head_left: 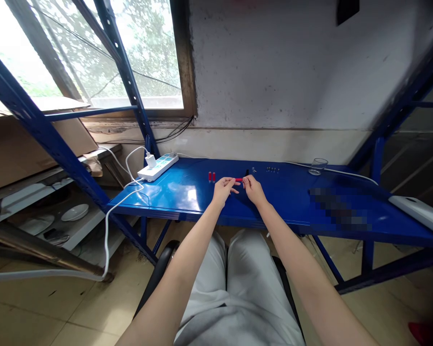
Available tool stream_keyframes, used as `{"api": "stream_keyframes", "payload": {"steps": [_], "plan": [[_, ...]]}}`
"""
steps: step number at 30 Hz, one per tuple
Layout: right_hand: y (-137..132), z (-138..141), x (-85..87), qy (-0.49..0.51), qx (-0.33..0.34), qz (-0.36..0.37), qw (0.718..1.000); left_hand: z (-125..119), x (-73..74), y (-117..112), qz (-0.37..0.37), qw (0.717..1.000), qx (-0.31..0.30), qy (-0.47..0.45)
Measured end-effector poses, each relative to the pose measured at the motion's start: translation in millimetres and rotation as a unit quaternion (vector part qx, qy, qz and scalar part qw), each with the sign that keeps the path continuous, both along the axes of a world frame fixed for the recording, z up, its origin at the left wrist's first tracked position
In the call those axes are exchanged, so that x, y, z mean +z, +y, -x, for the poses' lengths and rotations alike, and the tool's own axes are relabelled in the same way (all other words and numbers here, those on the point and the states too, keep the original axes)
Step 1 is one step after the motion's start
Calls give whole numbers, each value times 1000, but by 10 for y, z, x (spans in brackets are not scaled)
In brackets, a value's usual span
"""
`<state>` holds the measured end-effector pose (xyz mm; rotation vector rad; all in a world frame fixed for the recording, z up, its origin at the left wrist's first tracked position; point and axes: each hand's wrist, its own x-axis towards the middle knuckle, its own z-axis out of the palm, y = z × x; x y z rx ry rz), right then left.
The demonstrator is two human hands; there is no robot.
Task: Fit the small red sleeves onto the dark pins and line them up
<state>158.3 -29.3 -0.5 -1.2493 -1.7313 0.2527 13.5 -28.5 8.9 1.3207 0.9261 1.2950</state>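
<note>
My left hand [222, 189] pinches one end of a small red cylinder [239, 179] between thumb and fingers, its other fingers extended. At the cylinder's other end, my right hand [253, 188] is closed with its fingertips together; any small part inside them is too hidden to make out. The cylinder lies roughly level, just above the blue table [180, 192]. Left of my hands, two similar red cylinders [211, 177] with silvery ends stand or lie side by side. Just behind my right hand is a small black object [247, 172], partly covered.
Small shiny pieces [254, 170] and a row of several tiny metal parts [273, 169] lie behind my right hand. A clear glass [318, 166] stands at the back right. A white power strip [159, 166] with cables sits left. A blurred dark patch [339, 210] covers something on the right.
</note>
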Motion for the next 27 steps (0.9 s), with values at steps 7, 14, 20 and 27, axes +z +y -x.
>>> {"api": "stream_keyframes", "payload": {"steps": [7,14,20,27], "plan": [[5,0,-14,0,4,-11,1000,7,-24,10,-11,1000,0,-9],[26,-7,-29,17,5,-30,999,32,-50,60,-1,999,44,-31],[40,-6,-49,32,23,1,999,58,-68,82,5,997,56,-45],[50,1,-52,17,34,4,999,48,-54,73,7,997,62,-38]]}}
